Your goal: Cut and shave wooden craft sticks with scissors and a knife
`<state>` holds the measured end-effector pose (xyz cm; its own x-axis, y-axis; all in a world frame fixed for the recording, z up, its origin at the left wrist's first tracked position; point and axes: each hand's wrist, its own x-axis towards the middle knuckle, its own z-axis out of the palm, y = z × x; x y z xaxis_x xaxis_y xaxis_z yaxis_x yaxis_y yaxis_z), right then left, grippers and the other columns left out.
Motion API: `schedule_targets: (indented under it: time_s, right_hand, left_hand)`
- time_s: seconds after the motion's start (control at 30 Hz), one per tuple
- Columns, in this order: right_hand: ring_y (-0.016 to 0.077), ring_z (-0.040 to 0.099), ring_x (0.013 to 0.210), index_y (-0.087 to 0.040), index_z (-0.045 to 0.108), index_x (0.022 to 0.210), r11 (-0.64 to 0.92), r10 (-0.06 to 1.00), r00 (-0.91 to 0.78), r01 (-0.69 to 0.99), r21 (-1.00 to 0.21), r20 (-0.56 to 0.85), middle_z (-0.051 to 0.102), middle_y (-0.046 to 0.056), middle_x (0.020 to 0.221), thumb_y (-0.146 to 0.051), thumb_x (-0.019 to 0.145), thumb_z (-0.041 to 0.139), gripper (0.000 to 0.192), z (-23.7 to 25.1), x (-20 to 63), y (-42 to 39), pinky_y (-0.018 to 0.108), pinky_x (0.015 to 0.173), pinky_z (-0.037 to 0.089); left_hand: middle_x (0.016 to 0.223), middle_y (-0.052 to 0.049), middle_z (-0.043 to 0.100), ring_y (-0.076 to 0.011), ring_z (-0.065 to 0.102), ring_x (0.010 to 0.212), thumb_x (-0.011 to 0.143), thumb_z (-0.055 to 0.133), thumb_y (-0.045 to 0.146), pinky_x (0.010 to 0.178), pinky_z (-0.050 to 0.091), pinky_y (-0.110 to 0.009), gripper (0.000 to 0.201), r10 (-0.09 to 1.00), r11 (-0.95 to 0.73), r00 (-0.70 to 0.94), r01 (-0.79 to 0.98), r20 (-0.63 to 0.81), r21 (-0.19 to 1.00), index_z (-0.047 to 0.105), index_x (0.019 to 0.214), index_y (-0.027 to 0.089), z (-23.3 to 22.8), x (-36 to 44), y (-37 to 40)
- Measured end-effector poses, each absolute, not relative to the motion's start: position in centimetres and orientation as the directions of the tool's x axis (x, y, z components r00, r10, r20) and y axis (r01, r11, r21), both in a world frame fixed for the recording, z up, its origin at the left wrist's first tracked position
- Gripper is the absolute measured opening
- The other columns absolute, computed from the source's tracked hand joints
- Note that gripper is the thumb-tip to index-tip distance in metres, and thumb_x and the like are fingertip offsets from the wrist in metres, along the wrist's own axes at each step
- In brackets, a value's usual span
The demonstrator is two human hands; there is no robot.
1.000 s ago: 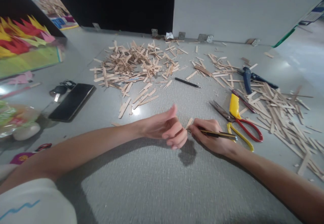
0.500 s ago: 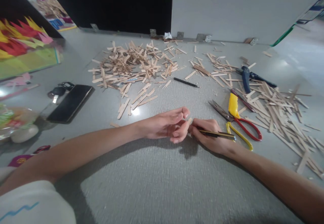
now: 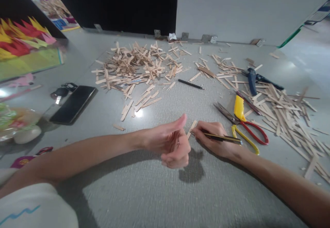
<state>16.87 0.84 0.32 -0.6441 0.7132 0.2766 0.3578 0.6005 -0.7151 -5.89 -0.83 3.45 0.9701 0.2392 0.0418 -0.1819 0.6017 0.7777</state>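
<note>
Since half a second ago your left hand (image 3: 171,144) has curled up: fingers were loosely extended toward the stick, now they're folded into a loose fist with the thumb sticking up, lifted off the floor (shadow sits below it). Nothing visible inside that fist. It's just left of the wooden craft stick (image 3: 192,127), whether touching I can't tell.

Your right hand (image 3: 215,138) hasn't shifted. It's closed around a dark pencil (image 3: 221,138) in a writing grip, tip end at the craft stick, which lies flat on the grey floor (image 3: 154,193) between your two hands.

Around you:
- red-and-yellow-handled scissors (image 3: 244,128) just right of the right hand, blades pointing away
- yellow utility knife (image 3: 238,107) beside the scissor blades
- black pen (image 3: 191,84) further out, centre
- big pile of cut sticks (image 3: 134,65) far left-centre, second heap of sticks (image 3: 283,111) at right
- blue glue gun (image 3: 252,78) on the right heap
- black phone (image 3: 73,104) and keys (image 3: 62,90) on your left
</note>
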Motion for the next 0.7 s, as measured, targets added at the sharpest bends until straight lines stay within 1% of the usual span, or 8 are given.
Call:
schedule_targets:
  time_s: [0.13,0.2,0.33,0.4,0.47,0.57,0.63,0.7]
  right_hand:
    - [0.0076,0.045,0.05,-0.021,0.056,0.076,0.619,0.695,-0.655,0.333,-0.712,0.297,0.053,-0.006,0.06,-0.029,0.109,0.054,0.034,0.5,17.0,0.8,0.022,0.049,0.034]
    - [0.0082,0.051,0.05,-0.02,0.061,0.081,0.628,0.68,-0.663,0.307,-0.715,0.312,0.06,-0.004,0.061,-0.033,0.112,0.052,0.035,0.5,17.3,0.7,0.022,0.051,0.038]
    - [0.0091,0.053,0.045,-0.018,0.067,0.099,0.599,0.679,-0.65,0.224,-0.769,0.34,0.064,-0.003,0.06,-0.056,0.116,0.04,0.049,0.1,18.0,0.5,0.022,0.046,0.04]
    - [0.0089,0.052,0.043,-0.018,0.07,0.103,0.592,0.701,-0.612,0.213,-0.777,0.367,0.065,-0.003,0.06,-0.059,0.116,0.037,0.054,0.3,18.0,0.3,0.022,0.045,0.04]
    - [0.0091,0.055,0.046,-0.019,0.072,0.098,0.609,0.73,-0.553,0.26,-0.749,0.402,0.067,-0.002,0.064,-0.052,0.116,0.042,0.048,1.1,17.7,-0.2,0.023,0.048,0.042]
    - [0.0097,0.058,0.053,-0.019,0.072,0.095,0.598,0.771,-0.491,0.341,-0.726,0.405,0.067,-0.002,0.068,-0.04,0.108,0.063,0.026,2.9,16.7,-1.1,0.022,0.053,0.046]
    - [0.0082,0.053,0.049,-0.02,0.071,0.094,0.553,0.794,-0.497,0.347,-0.758,0.351,0.063,-0.005,0.065,-0.037,0.1,0.074,0.018,4.1,16.0,-1.8,0.021,0.048,0.043]
    - [0.0067,0.048,0.045,-0.02,0.071,0.092,0.522,0.801,-0.514,0.349,-0.778,0.307,0.06,-0.007,0.063,-0.034,0.094,0.078,0.016,5.0,15.6,-2.5,0.02,0.044,0.039]
  left_hand:
    - [0.036,-0.004,0.037,-0.0168,0.035,0.036,0.101,0.032,0.087,0.044,0.029,-0.032,0.089,0.224,0.614,0.974,-0.175,0.043,0.769,0.053,0.043,0.023,3.5,-5.8,-0.8]
    - [0.035,-0.003,0.034,-0.0161,0.032,0.035,0.101,0.032,0.087,0.042,0.027,-0.031,0.089,0.214,0.618,0.976,-0.168,0.041,0.768,0.051,0.042,0.023,3.6,-5.8,-0.8]
    - [0.034,-0.003,0.03,-0.0157,0.029,0.033,0.103,0.027,0.084,0.041,0.025,-0.032,0.091,0.189,0.602,0.981,-0.154,0.048,0.783,0.047,0.039,0.023,3.6,-5.8,-0.8]
    - [0.035,-0.003,0.029,-0.0154,0.027,0.033,0.104,0.024,0.083,0.04,0.025,-0.031,0.091,0.178,0.595,0.983,-0.15,0.053,0.79,0.046,0.039,0.024,3.5,-5.8,-0.8]
    - [0.035,-0.002,0.028,-0.0149,0.026,0.033,0.105,0.021,0.082,0.039,0.024,-0.031,0.092,0.164,0.595,0.985,-0.138,0.048,0.792,0.046,0.039,0.023,3.3,-5.7,-0.9]
    - [0.034,-0.003,0.027,-0.0146,0.023,0.034,0.103,0.016,0.085,0.04,0.019,-0.032,0.092,0.122,0.603,0.992,-0.069,-0.007,0.795,0.044,0.04,0.023,2.8,-5.4,-1.1]
    - [0.034,-0.002,0.027,-0.0146,0.023,0.035,0.1,0.016,0.089,0.04,0.018,-0.032,0.093,0.086,0.605,0.995,-0.017,-0.044,0.796,0.044,0.041,0.024,2.5,-5.1,-1.3]
    - [0.034,-0.002,0.026,-0.0144,0.023,0.035,0.098,0.019,0.093,0.041,0.021,-0.033,0.092,0.065,0.599,0.996,0.012,-0.064,0.8,0.044,0.042,0.024,2.4,-4.9,-1.6]
